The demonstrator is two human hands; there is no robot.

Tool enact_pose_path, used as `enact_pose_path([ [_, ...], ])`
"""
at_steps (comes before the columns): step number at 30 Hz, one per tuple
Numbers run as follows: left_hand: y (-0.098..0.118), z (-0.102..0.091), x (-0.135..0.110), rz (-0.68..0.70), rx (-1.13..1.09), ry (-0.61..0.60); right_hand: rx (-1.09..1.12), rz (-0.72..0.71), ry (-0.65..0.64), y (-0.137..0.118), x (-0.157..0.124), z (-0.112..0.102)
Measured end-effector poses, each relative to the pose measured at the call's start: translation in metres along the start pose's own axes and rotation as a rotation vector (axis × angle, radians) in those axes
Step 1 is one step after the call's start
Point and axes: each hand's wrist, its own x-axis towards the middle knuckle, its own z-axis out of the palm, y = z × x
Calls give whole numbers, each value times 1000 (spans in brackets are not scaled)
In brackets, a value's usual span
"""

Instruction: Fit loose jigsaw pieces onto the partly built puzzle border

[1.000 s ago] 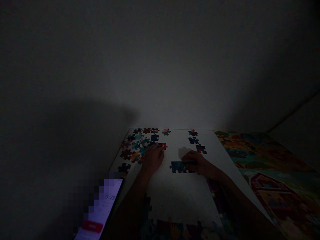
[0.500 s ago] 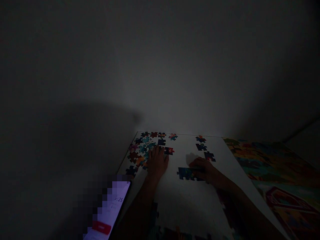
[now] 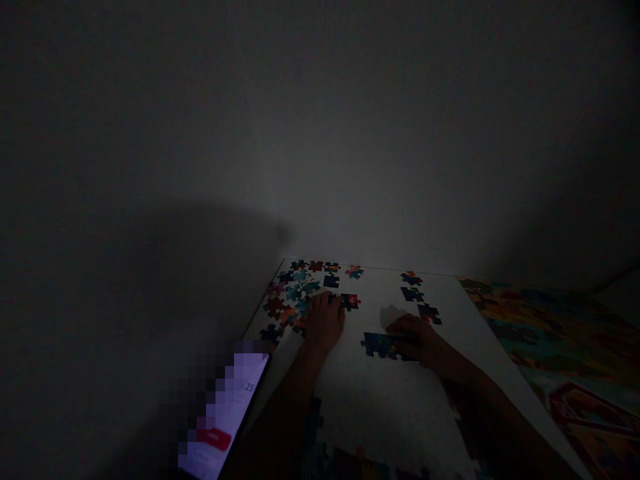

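Note:
My left hand (image 3: 325, 321) lies palm down with its fingers slightly bent and apart. Its fingertips rest at the edge of the loose puzzle pieces (image 3: 295, 291), close beside a dark blue and red puzzle piece (image 3: 351, 302). What lies under the fingers is hidden. On the white board, my right hand (image 3: 419, 339) has thumb and fingers pinched over the right part of a joined strip of dark blue puzzle pieces (image 3: 379, 345). A dark puzzle piece seems to be between those fingers, mostly covered. Dim light blurs the details.
A lit phone (image 3: 235, 407) sits by the left edge of the white board (image 3: 370, 393). Several pieces (image 3: 413, 294) form a column at the far right, and dark joined pieces (image 3: 345, 463) line the near side. A colourful printed picture (image 3: 530, 333) lies to the right.
The whole view has shifted slightly, moving the scene to the right. My left fingers have curled and shifted a little across the pieces. My right hand stays at the strip.

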Motion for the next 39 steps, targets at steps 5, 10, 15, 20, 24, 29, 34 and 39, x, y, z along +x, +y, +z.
enact_pose_path([
  [5,-1,4,1,-11,-11,11,15,10,-23,-5,-1,-5],
  [10,-5,5,1,37,-9,3,6,14,-15,-11,0,-8],
  [15,-6,4,1,73,-20,-22,-17,31,-7,-15,-1,-8],
  [20,-5,1,0,130,-55,-49,-8,6,1,-11,0,-6],
  [24,-1,-3,-3,222,-92,-67,35,-10,-5,-4,1,-4],
  [29,6,-6,-7,376,-173,-119,62,8,-26,-1,1,-4],
  [34,8,-3,-8,476,-245,-158,62,33,-22,-3,0,-3],
  [39,12,0,-10,455,-239,-154,68,39,-23,-4,1,-3],
])
